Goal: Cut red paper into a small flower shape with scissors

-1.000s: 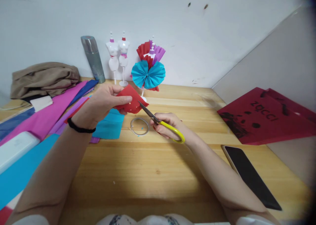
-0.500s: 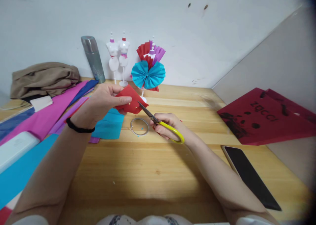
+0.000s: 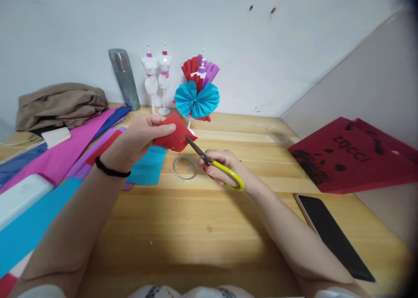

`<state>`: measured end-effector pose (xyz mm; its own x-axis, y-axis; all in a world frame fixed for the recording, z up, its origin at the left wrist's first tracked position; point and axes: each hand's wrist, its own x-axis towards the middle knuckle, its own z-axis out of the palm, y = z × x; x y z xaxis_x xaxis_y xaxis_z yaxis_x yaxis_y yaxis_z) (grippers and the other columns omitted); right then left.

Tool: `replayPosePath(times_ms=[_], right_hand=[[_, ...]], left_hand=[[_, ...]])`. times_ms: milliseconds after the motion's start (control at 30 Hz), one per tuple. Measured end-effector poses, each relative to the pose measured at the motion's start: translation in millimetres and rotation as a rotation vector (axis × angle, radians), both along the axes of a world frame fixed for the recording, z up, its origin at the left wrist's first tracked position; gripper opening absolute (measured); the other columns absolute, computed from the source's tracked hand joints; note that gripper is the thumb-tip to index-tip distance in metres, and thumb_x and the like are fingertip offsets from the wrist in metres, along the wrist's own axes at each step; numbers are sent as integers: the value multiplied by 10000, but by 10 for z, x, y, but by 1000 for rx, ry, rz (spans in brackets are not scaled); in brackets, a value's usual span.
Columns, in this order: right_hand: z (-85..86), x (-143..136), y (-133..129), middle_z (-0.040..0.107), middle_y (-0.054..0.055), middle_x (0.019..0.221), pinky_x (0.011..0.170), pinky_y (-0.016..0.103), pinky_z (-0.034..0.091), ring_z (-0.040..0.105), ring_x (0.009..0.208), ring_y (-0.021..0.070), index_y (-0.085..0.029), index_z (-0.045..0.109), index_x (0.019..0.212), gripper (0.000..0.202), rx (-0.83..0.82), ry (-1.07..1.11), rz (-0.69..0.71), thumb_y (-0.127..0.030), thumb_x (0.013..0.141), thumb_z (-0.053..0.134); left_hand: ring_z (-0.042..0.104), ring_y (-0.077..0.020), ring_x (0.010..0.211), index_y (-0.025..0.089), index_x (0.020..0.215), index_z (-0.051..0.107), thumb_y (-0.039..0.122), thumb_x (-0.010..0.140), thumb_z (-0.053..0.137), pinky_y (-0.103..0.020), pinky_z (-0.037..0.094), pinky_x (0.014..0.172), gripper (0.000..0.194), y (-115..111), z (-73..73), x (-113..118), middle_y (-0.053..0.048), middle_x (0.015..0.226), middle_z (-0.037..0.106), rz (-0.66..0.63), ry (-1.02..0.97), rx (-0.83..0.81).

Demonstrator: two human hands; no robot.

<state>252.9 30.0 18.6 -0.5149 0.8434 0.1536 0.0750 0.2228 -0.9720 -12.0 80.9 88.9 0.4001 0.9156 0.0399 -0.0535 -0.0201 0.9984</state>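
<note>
Between thumb and fingers, my left hand [image 3: 146,134] pinches a folded piece of red paper [image 3: 178,137] held above the table. Small holes or notches show in the paper. Yellow-handled scissors [image 3: 225,171] are gripped in my right hand [image 3: 222,163], their dark blades pointing up and left. The blade tips meet the paper's right part; the blades look nearly closed. Below the paper lies a thin clear ring [image 3: 185,168] with tiny blue scraps in it. Sheets of blue paper [image 3: 148,167] lie under and beside my left wrist.
White mini mannequins [image 3: 164,71] stand at the wall, near one wearing a blue pleated paper bow [image 3: 196,99]. A grey flask [image 3: 124,80], brown cloth [image 3: 62,104] and pink paper [image 3: 65,152] are left. A red bag [image 3: 355,158] and a phone [image 3: 333,235] lie right.
My left hand has turned slightly, tilting the red paper a little. The scissors stay at the paper's right part. The whole view has shifted very slightly.
</note>
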Motion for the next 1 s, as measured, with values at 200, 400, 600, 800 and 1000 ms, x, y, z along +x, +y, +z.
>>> replayPosePath(times_ms=[200,400,600,800,1000], right_hand=[[-2,-16,-6,524,-88,647,388,219,295,378,403,64,-219,661,968,483,-33,29,-21,-660,915,851],[-10,-64,-22,525,-86,642,395,223,291,392,409,67,-220,657,959,501,-28,31,-50,-701,949,795],[-56,-77,-16,518,-96,630,392,228,281,366,389,60,-221,655,975,505,-35,37,-45,-703,935,802],[-58,-77,-14,513,-106,621,381,222,263,351,373,53,-223,649,993,485,-22,75,-20,-692,968,769],[-58,-93,-23,513,-98,611,376,229,237,355,375,59,-217,645,976,491,-27,74,-49,-696,972,752]], left_hand=[[726,-192,678,181,801,834,541,799,942,-265,616,591,376,13,-17,78,-90,798,819,11,-215,-134],[782,-197,720,165,920,837,364,875,890,-263,653,645,211,-70,-61,167,-104,890,853,12,-276,-216],[742,-151,648,132,843,788,232,775,923,-205,620,609,181,-97,-102,209,-65,747,794,103,-268,-186],[759,-174,669,124,850,771,314,799,903,-227,637,627,237,-131,-96,234,-78,764,785,139,-248,-143],[745,-211,638,174,916,797,544,995,709,-300,640,576,388,-128,-28,262,-76,778,787,191,-310,-160]])
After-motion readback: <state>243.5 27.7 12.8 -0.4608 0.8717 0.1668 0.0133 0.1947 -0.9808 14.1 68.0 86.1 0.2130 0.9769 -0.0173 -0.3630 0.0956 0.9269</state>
